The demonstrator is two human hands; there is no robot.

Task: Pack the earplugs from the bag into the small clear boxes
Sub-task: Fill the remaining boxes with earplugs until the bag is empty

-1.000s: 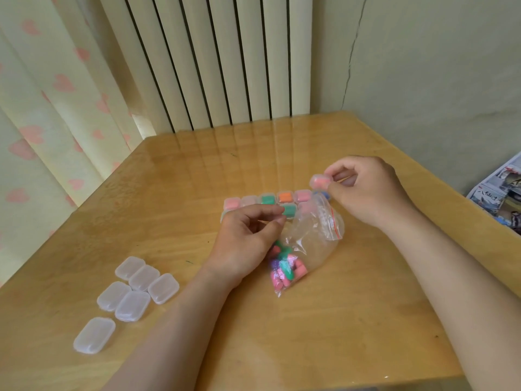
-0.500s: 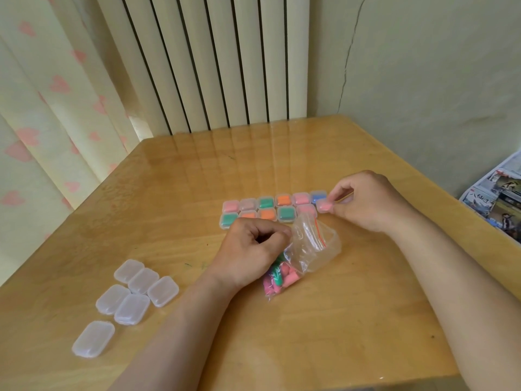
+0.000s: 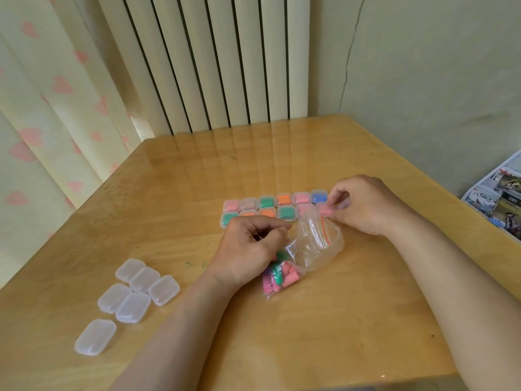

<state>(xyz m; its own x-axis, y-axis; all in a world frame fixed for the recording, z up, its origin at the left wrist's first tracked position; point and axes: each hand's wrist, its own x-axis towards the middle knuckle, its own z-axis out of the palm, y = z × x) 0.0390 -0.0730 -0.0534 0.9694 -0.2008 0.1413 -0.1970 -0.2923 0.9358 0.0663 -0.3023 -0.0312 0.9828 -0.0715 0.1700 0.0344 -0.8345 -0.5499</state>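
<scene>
A clear zip bag (image 3: 315, 244) with a red seal lies on the wooden table (image 3: 282, 334), holding several pink, green and purple earplugs (image 3: 279, 276) at its lower end. My left hand (image 3: 248, 249) grips the bag's middle with curled fingers. My right hand (image 3: 363, 204) pinches a small clear box with pink earplugs (image 3: 325, 209) and sets it at the right end of the front row. Two rows of filled boxes (image 3: 267, 207) stand behind the bag, pink, green, orange and blue.
Several empty clear boxes (image 3: 132, 294) lie closed at the table's left front. A radiator (image 3: 214, 60) and a heart-print curtain (image 3: 48, 108) stand behind the table. Magazines (image 3: 499, 196) lie beyond the right edge.
My right hand has lowered the pink-filled box from above the bag down to the right end of the front row. My left hand has closed tighter on the bag.
</scene>
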